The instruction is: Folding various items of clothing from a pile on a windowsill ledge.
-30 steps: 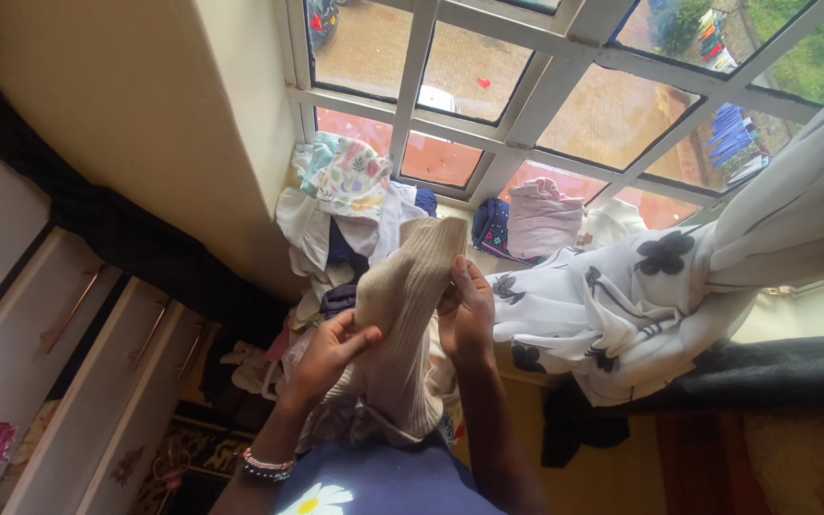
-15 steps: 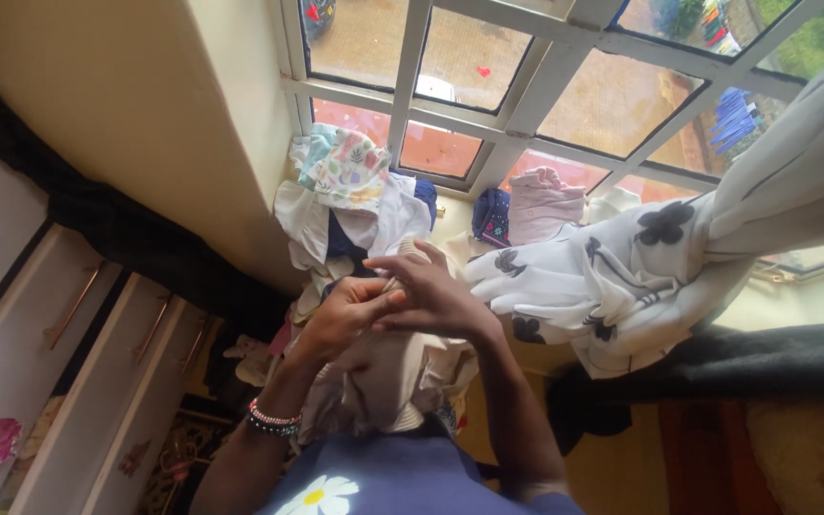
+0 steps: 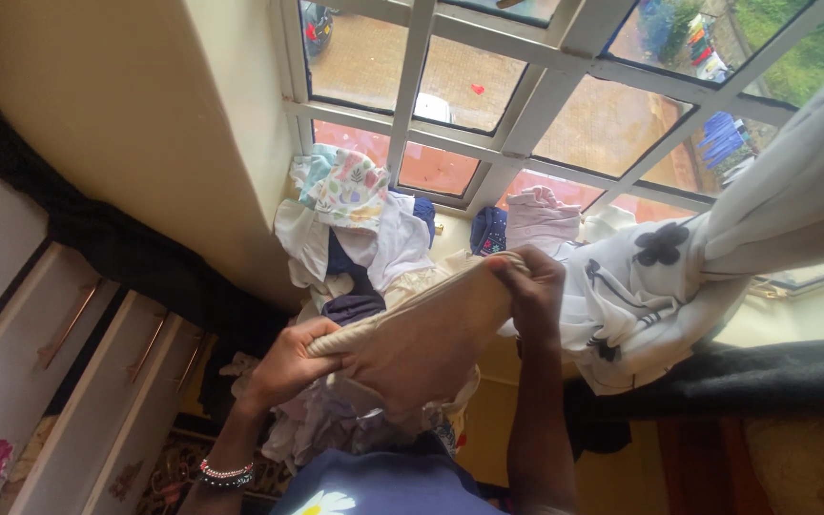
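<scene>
A beige ribbed knit garment [image 3: 422, 339] is stretched between both my hands in front of the window sill. My left hand [image 3: 290, 360] grips its lower left edge, near my waist. My right hand [image 3: 533, 289] pinches its upper right corner, raised toward the sill. The cloth sags between them over a heap of light clothes [image 3: 336, 429] against my body. A beaded bracelet [image 3: 225, 472] is on my left wrist.
On the sill lies a pile of clothes: a floral pastel piece [image 3: 347, 181], white garments [image 3: 302, 234], a navy piece [image 3: 488, 229], a pink folded piece [image 3: 541, 217]. A white curtain with black flowers [image 3: 660, 286] hangs at the right. White drawers with bar handles [image 3: 69, 324] stand at the left.
My hands, close together on the bunched garment half a second ago, have pulled apart. The right hand went up and right, the left down and left, spreading the cloth.
</scene>
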